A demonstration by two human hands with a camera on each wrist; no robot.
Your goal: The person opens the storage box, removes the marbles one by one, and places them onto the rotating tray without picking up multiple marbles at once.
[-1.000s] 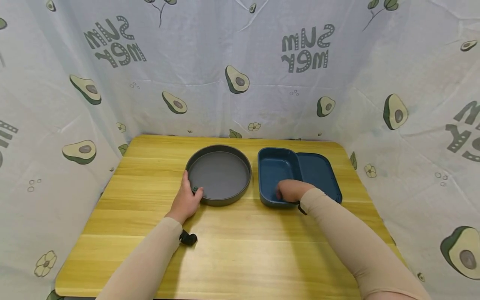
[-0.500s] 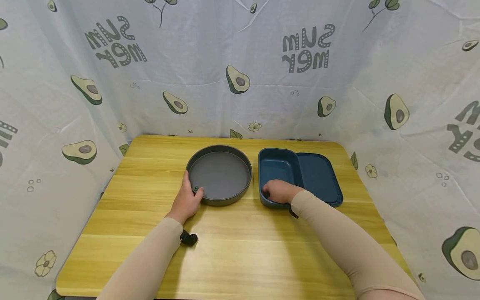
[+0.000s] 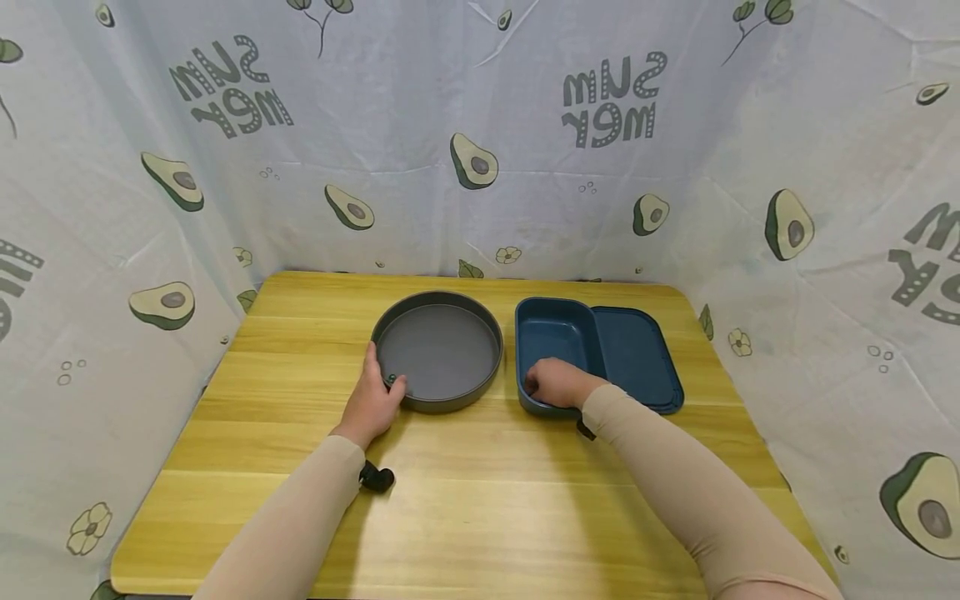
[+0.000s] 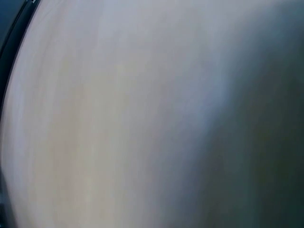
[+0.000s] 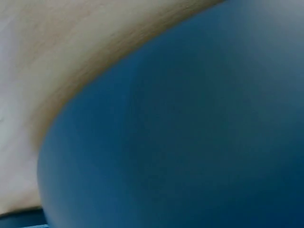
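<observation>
A round grey pan (image 3: 442,346) lies on the table in the head view. My left hand (image 3: 371,400) grips its near-left rim, with the thumb over the inside. By that thumb sits a tiny dark object (image 3: 391,380), too small to identify. My right hand (image 3: 558,383) reaches into the front left part of a deep blue rectangular box (image 3: 555,321), fingers bent down. Whether they hold anything is hidden. The right wrist view is filled by the blue box wall (image 5: 156,133); the left wrist view shows only blurred surfaces.
A flat blue lid (image 3: 641,354) lies against the box's right side. The wooden table (image 3: 465,508) runs back to a curtain (image 3: 405,108) printed with avocados, which also hangs at both sides.
My right hand has moved left inside the blue box, toward its front left corner, and has held there over the last half second. The left hand and pan have stayed put.
</observation>
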